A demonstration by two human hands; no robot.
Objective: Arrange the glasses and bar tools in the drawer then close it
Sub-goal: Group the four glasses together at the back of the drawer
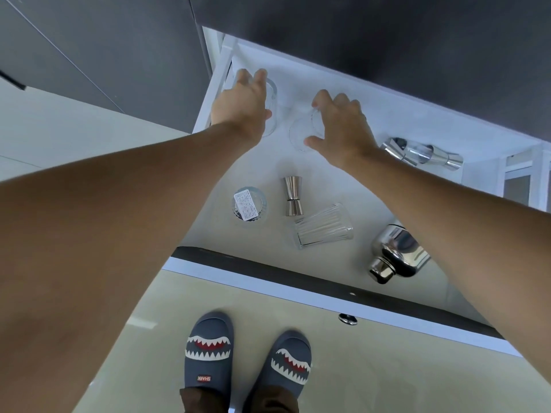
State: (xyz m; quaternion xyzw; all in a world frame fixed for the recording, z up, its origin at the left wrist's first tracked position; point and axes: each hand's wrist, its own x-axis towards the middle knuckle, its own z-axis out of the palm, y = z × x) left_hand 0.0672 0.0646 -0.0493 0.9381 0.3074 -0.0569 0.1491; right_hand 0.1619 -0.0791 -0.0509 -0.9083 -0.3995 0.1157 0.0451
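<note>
The white drawer (pixel 384 120) stands pulled out below me. At its far left corner my left hand (pixel 243 104) grips a clear glass (pixel 271 98) from above. My right hand (pixel 341 125) holds a second clear glass (pixel 301 134) by its rim, just right of the first. Nearer the front, a ribbed glass with a label (pixel 249 204) stands upright. A steel jigger (pixel 292 196) lies beside it, and a ribbed glass (pixel 323 226) lies on its side. A steel shaker (pixel 398 253) lies at the front right. More steel jiggers (pixel 423 153) rest at the right.
The drawer's dark front edge (pixel 268 263) with its white face and a round knob (pixel 347 319) faces me. A dark cabinet front (pixel 357 34) overhangs the drawer's back. My two feet in shark slippers (pixel 208 353) stand on the beige floor below.
</note>
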